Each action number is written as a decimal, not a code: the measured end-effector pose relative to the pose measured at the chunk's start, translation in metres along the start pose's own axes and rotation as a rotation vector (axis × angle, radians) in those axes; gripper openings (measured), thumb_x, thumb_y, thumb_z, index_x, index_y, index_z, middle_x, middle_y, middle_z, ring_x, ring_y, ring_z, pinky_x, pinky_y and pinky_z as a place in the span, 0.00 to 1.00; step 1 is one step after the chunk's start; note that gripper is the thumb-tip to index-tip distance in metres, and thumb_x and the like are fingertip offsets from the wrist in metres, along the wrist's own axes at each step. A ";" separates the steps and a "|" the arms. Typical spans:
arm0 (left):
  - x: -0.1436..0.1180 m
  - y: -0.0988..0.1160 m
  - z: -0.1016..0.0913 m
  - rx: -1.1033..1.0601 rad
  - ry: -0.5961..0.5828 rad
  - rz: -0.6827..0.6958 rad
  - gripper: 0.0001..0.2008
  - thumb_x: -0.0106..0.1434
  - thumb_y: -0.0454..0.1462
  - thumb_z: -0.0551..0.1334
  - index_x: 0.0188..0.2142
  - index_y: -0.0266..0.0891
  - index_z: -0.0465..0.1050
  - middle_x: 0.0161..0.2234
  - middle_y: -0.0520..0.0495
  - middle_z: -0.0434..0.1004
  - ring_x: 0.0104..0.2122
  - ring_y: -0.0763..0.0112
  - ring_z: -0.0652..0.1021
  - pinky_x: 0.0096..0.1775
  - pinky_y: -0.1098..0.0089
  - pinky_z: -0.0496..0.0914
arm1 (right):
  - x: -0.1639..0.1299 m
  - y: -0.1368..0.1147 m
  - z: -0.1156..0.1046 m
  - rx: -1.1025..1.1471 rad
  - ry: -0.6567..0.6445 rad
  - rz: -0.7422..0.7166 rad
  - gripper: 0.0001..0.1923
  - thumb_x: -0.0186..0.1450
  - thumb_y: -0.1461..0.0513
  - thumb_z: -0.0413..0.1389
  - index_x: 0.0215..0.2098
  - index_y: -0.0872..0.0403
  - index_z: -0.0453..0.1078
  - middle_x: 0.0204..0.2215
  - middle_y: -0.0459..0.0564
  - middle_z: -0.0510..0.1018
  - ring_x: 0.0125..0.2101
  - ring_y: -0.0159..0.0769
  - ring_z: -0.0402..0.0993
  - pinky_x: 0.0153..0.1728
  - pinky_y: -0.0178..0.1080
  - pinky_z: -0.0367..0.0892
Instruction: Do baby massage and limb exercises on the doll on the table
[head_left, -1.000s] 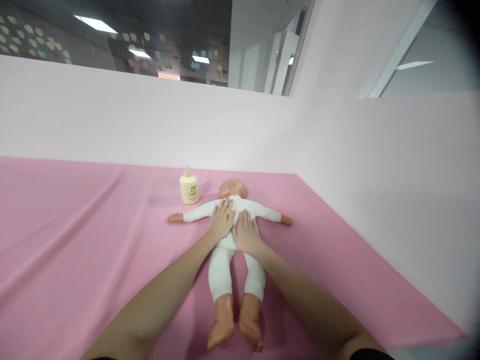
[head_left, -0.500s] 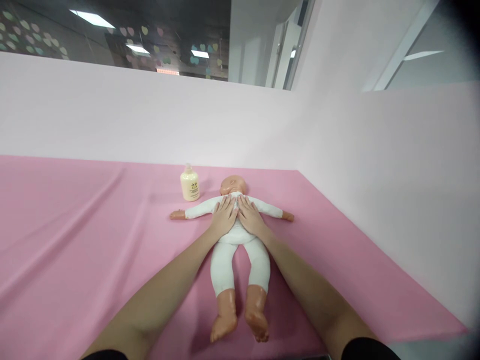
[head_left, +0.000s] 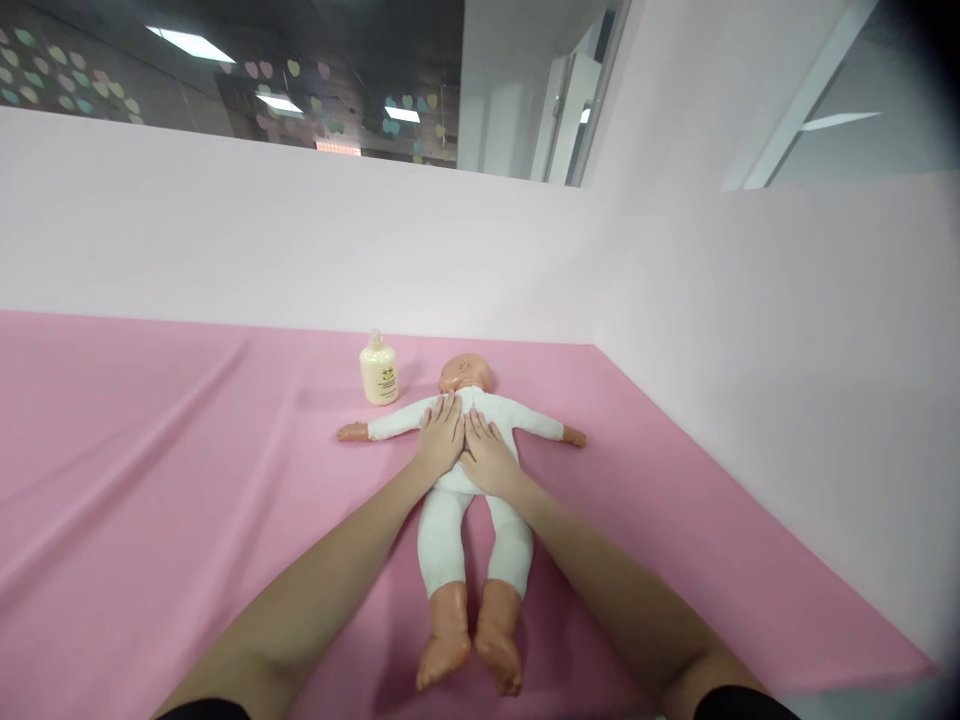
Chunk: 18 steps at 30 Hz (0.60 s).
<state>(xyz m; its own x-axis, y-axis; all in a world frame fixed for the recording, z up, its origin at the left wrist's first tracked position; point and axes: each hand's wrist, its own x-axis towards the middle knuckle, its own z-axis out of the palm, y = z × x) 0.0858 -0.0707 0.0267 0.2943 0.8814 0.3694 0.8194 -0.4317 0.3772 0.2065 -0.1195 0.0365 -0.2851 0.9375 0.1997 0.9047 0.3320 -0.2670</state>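
A baby doll in a white bodysuit lies on the pink sheet, head away from me, arms spread wide and feet toward me. My left hand rests flat on the left side of its chest, fingers stretched out. On the middle of the torso lies my right hand, also flat, its fingers pointing up and left beside my left hand. Neither hand grips anything. Beyond the doll's left-lying arm stands a bottle of pale yellow lotion, upright and touched by neither hand.
The pink sheet covers the surface and has long creases on the left. White walls rise behind and along the right side. A window in the back wall shows ceiling lights and heart-shaped stickers.
My right hand has slid down and left across the doll's torso, away from its shoulder. My left hand stays on the chest. The doll's feet have shifted slightly left, closer together.
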 end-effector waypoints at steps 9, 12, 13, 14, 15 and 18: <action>-0.001 0.001 -0.007 -0.215 -0.128 0.492 0.17 0.59 0.35 0.51 0.42 0.41 0.77 0.45 0.44 0.78 0.49 0.62 0.74 0.54 0.60 0.64 | 0.010 0.023 -0.014 0.202 0.085 -0.252 0.26 0.71 0.56 0.32 0.65 0.49 0.49 0.66 0.46 0.50 0.67 0.36 0.36 0.64 0.51 0.34; -0.002 0.000 -0.007 -0.304 -0.138 0.472 0.14 0.58 0.35 0.52 0.25 0.39 0.76 0.34 0.46 0.80 0.38 0.65 0.76 0.46 0.64 0.69 | 0.013 0.027 -0.012 0.222 0.087 -0.197 0.26 0.71 0.55 0.30 0.63 0.48 0.56 0.64 0.44 0.56 0.66 0.35 0.42 0.64 0.49 0.38; -0.003 0.000 -0.007 -0.344 -0.136 0.445 0.14 0.58 0.35 0.52 0.22 0.39 0.74 0.32 0.47 0.79 0.35 0.67 0.76 0.44 0.66 0.69 | 0.014 0.028 -0.011 0.215 0.097 -0.167 0.26 0.71 0.55 0.30 0.63 0.48 0.55 0.64 0.45 0.56 0.66 0.34 0.43 0.64 0.49 0.39; -0.003 -0.001 -0.007 -0.395 -0.132 0.404 0.15 0.58 0.35 0.51 0.20 0.39 0.72 0.30 0.48 0.78 0.33 0.69 0.75 0.42 0.68 0.69 | 0.015 0.029 -0.009 0.197 0.107 -0.133 0.26 0.71 0.56 0.30 0.63 0.49 0.54 0.65 0.45 0.54 0.66 0.34 0.42 0.64 0.48 0.40; -0.003 -0.001 -0.007 -0.450 -0.125 0.353 0.15 0.59 0.35 0.50 0.20 0.38 0.70 0.28 0.49 0.77 0.31 0.71 0.75 0.40 0.69 0.69 | 0.015 0.030 -0.008 0.170 0.117 -0.093 0.26 0.71 0.56 0.30 0.64 0.50 0.53 0.65 0.46 0.53 0.66 0.35 0.42 0.64 0.48 0.40; -0.003 -0.002 -0.007 -0.564 -0.068 0.211 0.16 0.62 0.37 0.49 0.21 0.38 0.67 0.24 0.51 0.74 0.27 0.73 0.74 0.37 0.71 0.70 | 0.015 0.029 -0.003 0.080 0.126 0.080 0.28 0.70 0.55 0.34 0.66 0.54 0.46 0.67 0.50 0.47 0.66 0.44 0.39 0.63 0.53 0.41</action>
<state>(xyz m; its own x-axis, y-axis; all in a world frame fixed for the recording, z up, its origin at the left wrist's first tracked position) 0.0801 -0.0740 0.0312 0.4684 0.7678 0.4371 0.3579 -0.6172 0.7007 0.2288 -0.0959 0.0343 -0.1667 0.9423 0.2905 0.8933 0.2690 -0.3600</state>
